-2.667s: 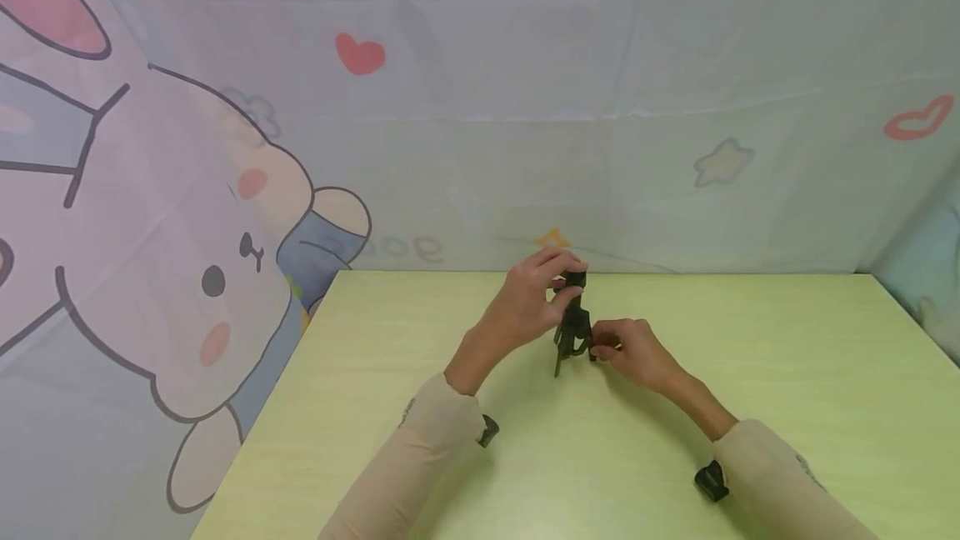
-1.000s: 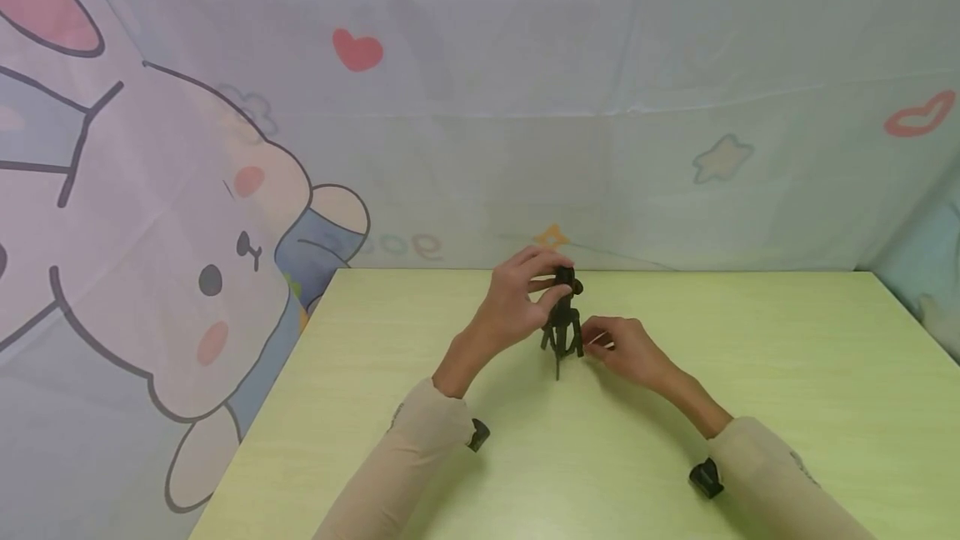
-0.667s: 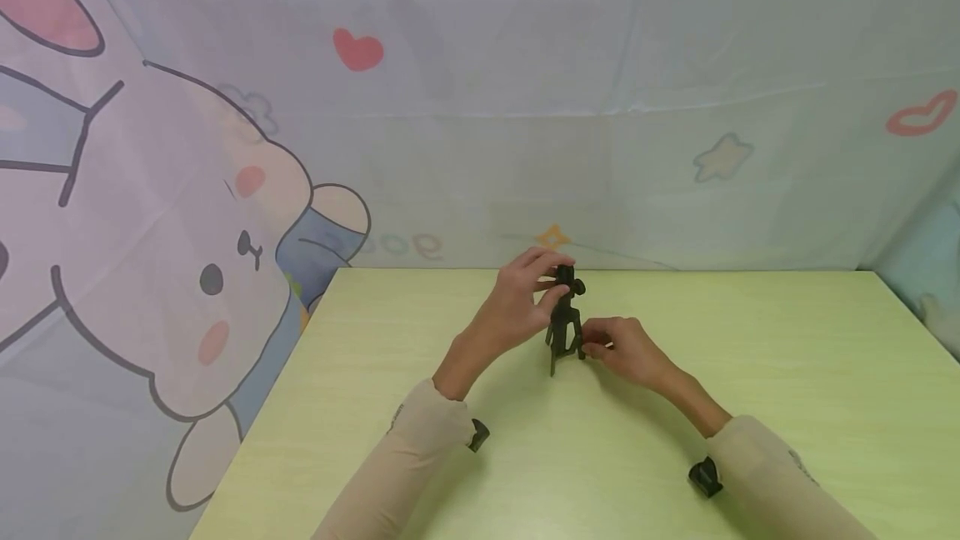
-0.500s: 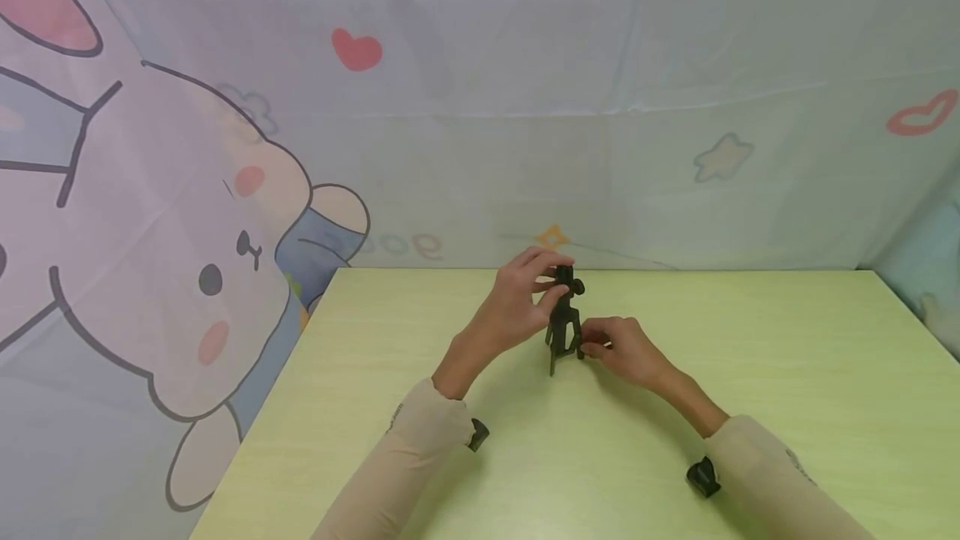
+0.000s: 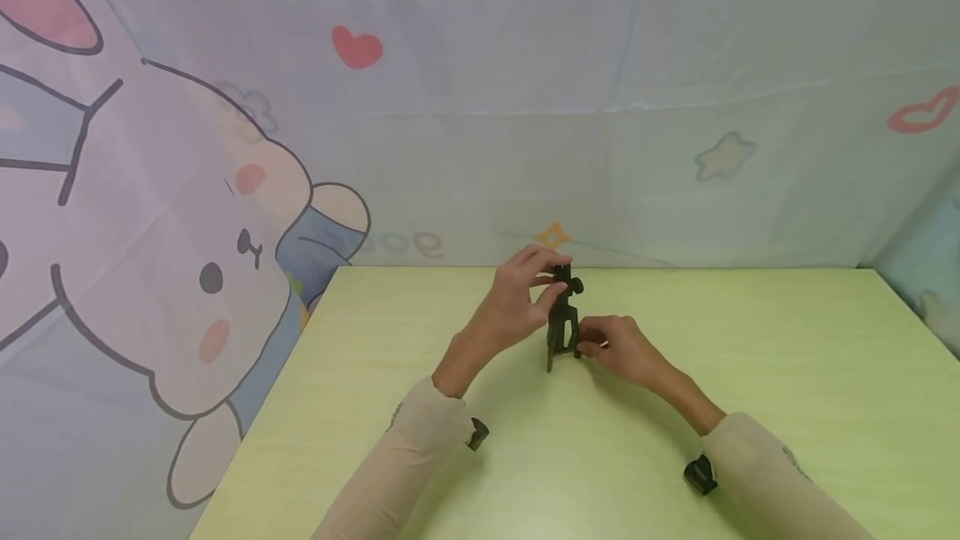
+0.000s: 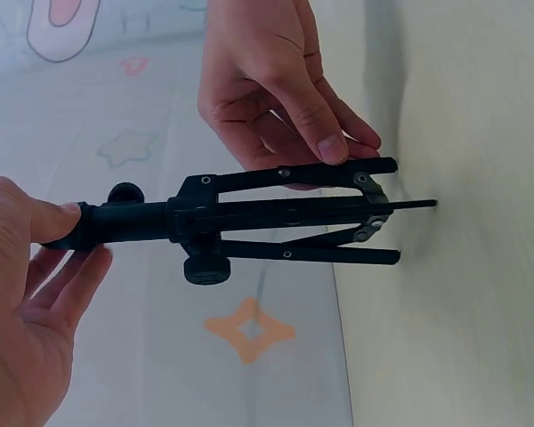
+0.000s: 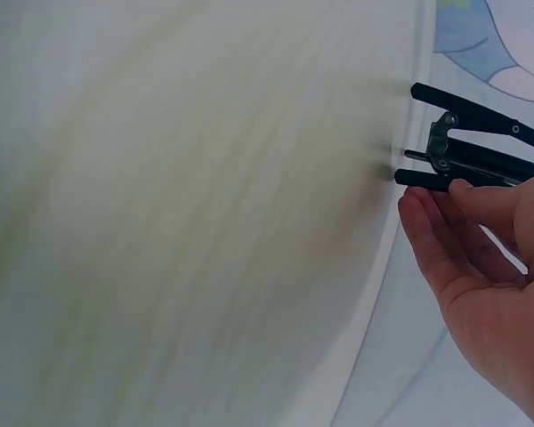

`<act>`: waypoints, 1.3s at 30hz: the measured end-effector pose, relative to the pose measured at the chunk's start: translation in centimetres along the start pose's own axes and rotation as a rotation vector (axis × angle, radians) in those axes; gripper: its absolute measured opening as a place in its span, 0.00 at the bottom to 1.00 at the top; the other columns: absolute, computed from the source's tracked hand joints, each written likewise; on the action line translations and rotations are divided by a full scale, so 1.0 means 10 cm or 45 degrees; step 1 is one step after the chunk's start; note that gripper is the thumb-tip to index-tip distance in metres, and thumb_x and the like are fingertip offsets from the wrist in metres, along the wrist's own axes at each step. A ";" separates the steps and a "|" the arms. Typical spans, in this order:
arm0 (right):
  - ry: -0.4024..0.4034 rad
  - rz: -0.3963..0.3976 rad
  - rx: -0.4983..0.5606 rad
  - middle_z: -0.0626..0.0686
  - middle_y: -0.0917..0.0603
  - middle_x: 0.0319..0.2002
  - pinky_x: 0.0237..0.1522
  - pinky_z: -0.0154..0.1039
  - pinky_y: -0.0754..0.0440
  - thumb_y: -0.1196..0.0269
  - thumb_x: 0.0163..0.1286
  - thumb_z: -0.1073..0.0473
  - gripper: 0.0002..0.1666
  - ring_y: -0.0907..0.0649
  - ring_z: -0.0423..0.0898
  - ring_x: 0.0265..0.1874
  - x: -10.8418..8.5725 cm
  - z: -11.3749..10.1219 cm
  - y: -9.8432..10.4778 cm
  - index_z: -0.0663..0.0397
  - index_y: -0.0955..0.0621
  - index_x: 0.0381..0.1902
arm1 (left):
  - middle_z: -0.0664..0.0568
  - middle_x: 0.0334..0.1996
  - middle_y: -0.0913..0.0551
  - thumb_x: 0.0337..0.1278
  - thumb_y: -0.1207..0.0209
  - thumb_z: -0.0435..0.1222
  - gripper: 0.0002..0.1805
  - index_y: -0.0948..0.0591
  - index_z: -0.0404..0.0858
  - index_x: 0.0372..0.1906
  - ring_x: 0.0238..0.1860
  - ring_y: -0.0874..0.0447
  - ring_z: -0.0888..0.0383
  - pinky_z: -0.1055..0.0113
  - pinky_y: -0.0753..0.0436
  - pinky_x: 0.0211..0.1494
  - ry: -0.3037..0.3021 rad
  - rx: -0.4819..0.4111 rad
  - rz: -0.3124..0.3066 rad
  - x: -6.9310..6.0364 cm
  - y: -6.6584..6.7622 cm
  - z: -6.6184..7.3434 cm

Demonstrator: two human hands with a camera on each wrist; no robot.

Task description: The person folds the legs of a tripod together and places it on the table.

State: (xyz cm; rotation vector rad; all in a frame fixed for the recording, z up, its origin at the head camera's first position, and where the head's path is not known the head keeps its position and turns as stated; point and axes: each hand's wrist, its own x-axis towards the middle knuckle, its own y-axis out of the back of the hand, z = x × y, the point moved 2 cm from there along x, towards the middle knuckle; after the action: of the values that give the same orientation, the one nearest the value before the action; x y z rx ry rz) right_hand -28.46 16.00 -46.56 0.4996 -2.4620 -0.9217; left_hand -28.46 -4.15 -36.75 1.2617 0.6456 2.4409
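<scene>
A small black tripod [image 5: 558, 330] is upright over the table, its legs spread narrowly. My left hand [image 5: 513, 307] grips it by the top, thumb on one side and fingers on the other. In the left wrist view the tripod [image 6: 191, 219] shows knobs, hinged braces and a thin centre rod. My right hand [image 5: 626, 350] pinches the lower part of one leg between thumb and fingers. From the right wrist view, the tripod's leg ends [image 7: 418, 176] are close to the tabletop; whether they touch it I cannot tell.
A pale yellow-green table [image 5: 750, 373] lies under both hands. Behind it hangs a light cloth [image 5: 487, 148] printed with hearts and stars, and a large cartoon rabbit [image 5: 180, 298] on the left. Black devices [image 5: 701, 474] sit at both sleeve cuffs.
Since the earliest frame the tripod has turned about its upright axis and shifted slightly left, a knob now showing on its right. Both hands have moved a little left with it.
</scene>
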 end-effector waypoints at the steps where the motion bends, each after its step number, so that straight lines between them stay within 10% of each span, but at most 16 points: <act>1: -0.001 -0.001 0.005 0.51 0.10 0.34 0.41 0.44 0.09 0.32 0.69 0.72 0.07 0.10 0.48 0.38 -0.01 0.00 0.00 0.57 0.14 0.34 | 0.44 0.50 0.19 0.66 0.35 0.23 0.15 0.18 0.30 0.55 0.49 0.16 0.52 0.71 0.13 0.54 -0.014 0.020 0.018 0.00 -0.01 0.00; 13: 0.018 -0.097 0.075 0.50 0.11 0.33 0.41 0.39 0.11 0.33 0.71 0.70 0.05 0.11 0.45 0.37 -0.06 -0.04 -0.02 0.56 0.14 0.37 | 0.43 0.45 0.21 0.63 0.30 0.27 0.11 0.17 0.32 0.47 0.40 0.16 0.53 0.71 0.11 0.46 -0.034 0.181 0.138 0.01 -0.05 0.07; 39: 0.034 -0.036 0.048 0.56 0.10 0.38 0.42 0.42 0.09 0.33 0.68 0.74 0.07 0.10 0.51 0.40 -0.08 0.03 0.05 0.62 0.14 0.42 | 0.44 0.47 0.16 0.62 0.35 0.18 0.12 0.17 0.30 0.48 0.48 0.15 0.52 0.75 0.13 0.50 0.001 -0.055 -0.051 0.01 0.08 0.13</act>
State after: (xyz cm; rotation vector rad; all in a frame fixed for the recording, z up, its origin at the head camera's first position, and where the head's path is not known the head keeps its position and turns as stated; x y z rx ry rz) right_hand -28.07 16.85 -46.67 0.5569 -2.4582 -0.8756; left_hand -27.50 -4.47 -35.62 1.2193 0.6086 2.4104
